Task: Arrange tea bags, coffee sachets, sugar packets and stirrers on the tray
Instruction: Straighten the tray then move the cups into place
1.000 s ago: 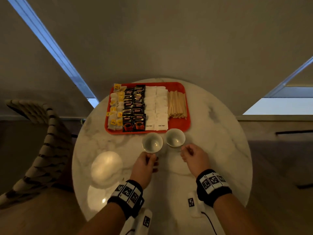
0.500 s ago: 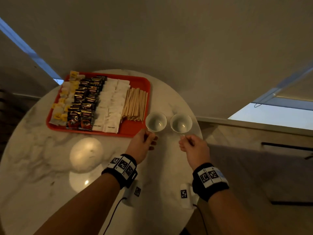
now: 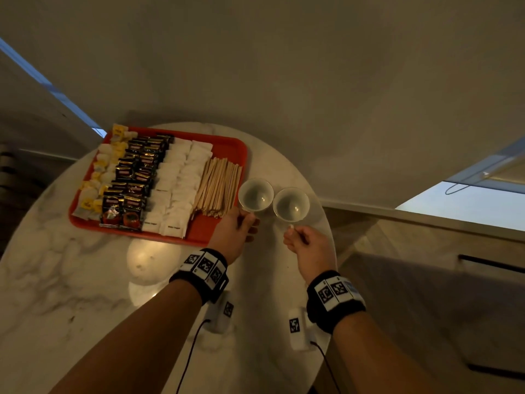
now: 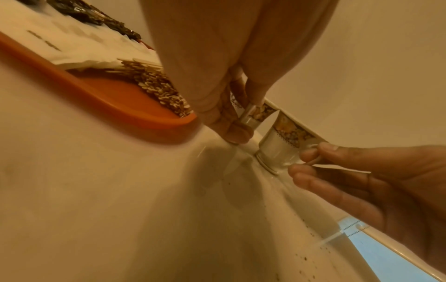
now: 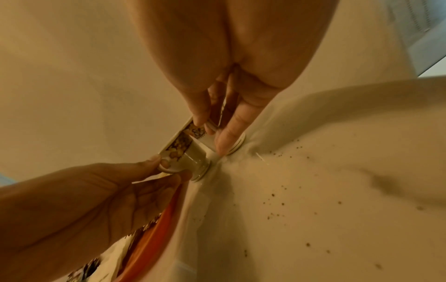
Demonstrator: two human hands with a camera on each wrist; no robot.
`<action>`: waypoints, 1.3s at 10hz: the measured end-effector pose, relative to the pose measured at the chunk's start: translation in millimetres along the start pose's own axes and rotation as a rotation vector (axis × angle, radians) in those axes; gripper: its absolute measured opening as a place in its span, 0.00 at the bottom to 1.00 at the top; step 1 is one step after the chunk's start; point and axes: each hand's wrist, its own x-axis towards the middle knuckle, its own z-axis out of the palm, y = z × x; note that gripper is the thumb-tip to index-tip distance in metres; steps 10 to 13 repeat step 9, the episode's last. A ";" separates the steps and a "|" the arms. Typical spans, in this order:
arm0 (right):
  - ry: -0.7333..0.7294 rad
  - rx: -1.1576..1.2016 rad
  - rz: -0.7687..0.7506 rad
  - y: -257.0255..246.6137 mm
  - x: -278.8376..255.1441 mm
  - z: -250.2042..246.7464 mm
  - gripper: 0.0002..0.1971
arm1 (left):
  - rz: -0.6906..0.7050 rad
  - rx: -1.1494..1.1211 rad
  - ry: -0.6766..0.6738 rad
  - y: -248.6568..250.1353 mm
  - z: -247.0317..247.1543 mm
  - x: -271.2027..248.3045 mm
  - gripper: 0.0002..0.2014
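Observation:
A red tray sits on the round marble table. On it lie rows of tea bags, dark coffee sachets, white sugar packets and wooden stirrers. Two empty patterned cups stand side by side just right of the tray's near right corner. My left hand pinches the handle of the left cup. My right hand pinches the handle of the right cup. In the left wrist view the right cup rests on the table. The left cup does too.
The table's right edge runs close to the right cup, with a drop to the floor beyond. A bright lamp reflection lies on the marble near the tray's front rim. Dark specks dot the table by the cups.
Both hands have moved the two cups from in front of the tray's near edge to its right side. The head view has swung right, so the tray now sits at the left.

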 end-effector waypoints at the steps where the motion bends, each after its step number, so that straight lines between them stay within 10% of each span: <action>1: -0.061 -0.049 -0.026 -9.5 3.6 3.4 0.07 | 0.003 0.065 0.042 1.0 -1.8 2.9 0.03; 13: 0.030 -0.229 0.024 7.2 -40.0 6.3 0.09 | -0.018 0.319 0.085 -24.5 -46.7 -46.9 0.09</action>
